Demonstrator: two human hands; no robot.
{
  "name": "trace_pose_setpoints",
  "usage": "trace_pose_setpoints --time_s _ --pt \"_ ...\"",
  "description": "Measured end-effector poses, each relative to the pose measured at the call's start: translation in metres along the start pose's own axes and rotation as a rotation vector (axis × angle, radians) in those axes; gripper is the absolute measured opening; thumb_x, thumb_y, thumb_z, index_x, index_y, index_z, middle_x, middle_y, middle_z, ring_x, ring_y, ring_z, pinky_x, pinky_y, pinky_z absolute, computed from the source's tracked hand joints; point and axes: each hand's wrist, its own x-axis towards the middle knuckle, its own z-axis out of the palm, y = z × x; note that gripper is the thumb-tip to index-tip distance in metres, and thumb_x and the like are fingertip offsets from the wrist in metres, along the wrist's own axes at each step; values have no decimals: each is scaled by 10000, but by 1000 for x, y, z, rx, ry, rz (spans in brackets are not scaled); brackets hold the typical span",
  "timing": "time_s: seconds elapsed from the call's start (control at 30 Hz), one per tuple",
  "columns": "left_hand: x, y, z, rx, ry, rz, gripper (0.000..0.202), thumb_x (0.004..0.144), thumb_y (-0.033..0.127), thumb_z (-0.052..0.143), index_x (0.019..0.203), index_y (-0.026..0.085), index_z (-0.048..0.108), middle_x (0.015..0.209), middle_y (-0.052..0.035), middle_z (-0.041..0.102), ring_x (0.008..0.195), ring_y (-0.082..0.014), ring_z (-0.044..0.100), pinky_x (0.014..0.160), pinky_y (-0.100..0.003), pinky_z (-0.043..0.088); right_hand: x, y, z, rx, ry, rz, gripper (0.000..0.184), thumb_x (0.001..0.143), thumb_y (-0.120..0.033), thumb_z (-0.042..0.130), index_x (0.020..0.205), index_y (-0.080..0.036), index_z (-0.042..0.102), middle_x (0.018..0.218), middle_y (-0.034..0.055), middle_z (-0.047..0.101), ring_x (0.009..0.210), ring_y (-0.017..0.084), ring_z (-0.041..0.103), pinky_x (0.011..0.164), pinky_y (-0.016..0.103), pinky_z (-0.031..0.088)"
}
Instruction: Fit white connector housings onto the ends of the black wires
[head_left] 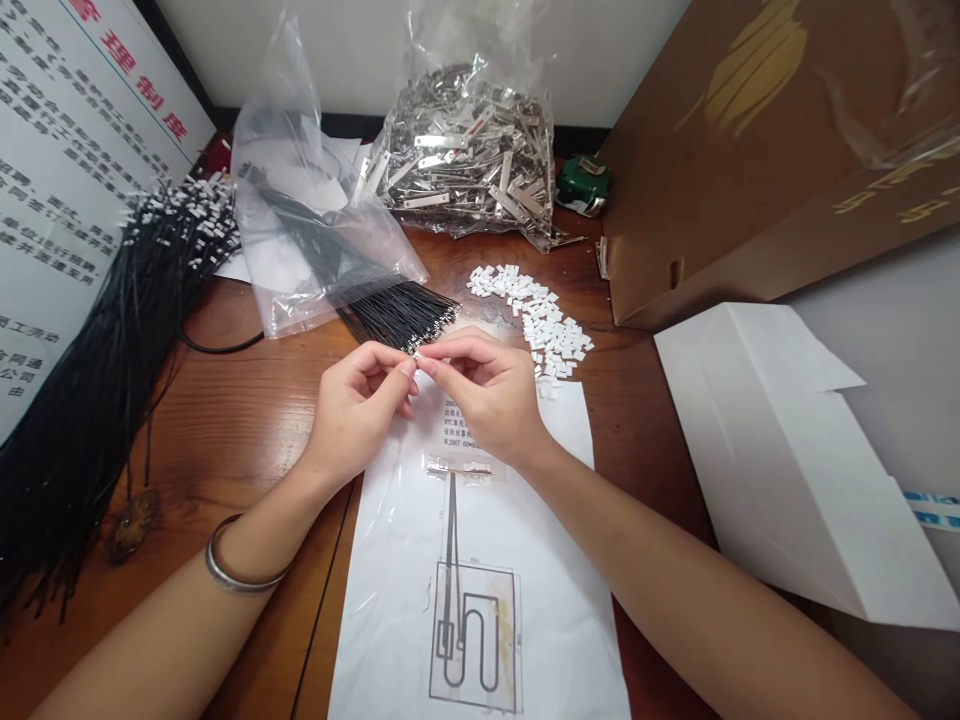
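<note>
Head view: the left hand (354, 408) and right hand (496, 402) meet over the tabletop (247, 420), well forward of its back edge. Each grip is closed to a thumb-and-finger pinch, the two meeting at a tiny pale piece (416, 355), too small to identify; its own axis cannot be told. Just beyond lie black wires (397, 312), long axis slanting from near the tabletop's back left corner toward its middle, bright tips toward the hands. Their far part lies under or inside a clear bag (294, 300).
</note>
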Motion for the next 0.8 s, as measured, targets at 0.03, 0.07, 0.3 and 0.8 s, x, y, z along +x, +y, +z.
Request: trace_pose_setpoints --time_s 0.03,0.07,0.3,0.8 --pt "0 0 0 5 0 0 141 800 254 681 725 152 619 615 18 637 460 -77 593 469 -182 490 0 0 0 -8 8 -13 29 775 -232 727 769 -228 756 769 6 692 696 130 608 593 298 480" --pt "0 -1 0 11 1 2 139 800 253 679 726 152 618 614 19 636 460 -77 594 468 -181 490 -1 0 0 -13 16 -27 32 777 -225 724 767 -227 754 765 6 692 699 132 610 592 298 481" --pt "0 1 1 60 12 20 160 799 280 687 721 162 612 592 16 632 468 -91 591 475 -201 500 -2 -3 1 -32 13 -35 55 783 -194 722 755 -232 749 777 10 694 690 131 615 574 298 474" --pt "-2 -1 2 103 20 49 152 814 277 677 737 165 610 585 21 610 484 -91 576 488 -203 493 -2 -5 0 -54 -31 -37 56 789 -181 698 768 -204 744 775 19 680 658 117 602 531 275 448"
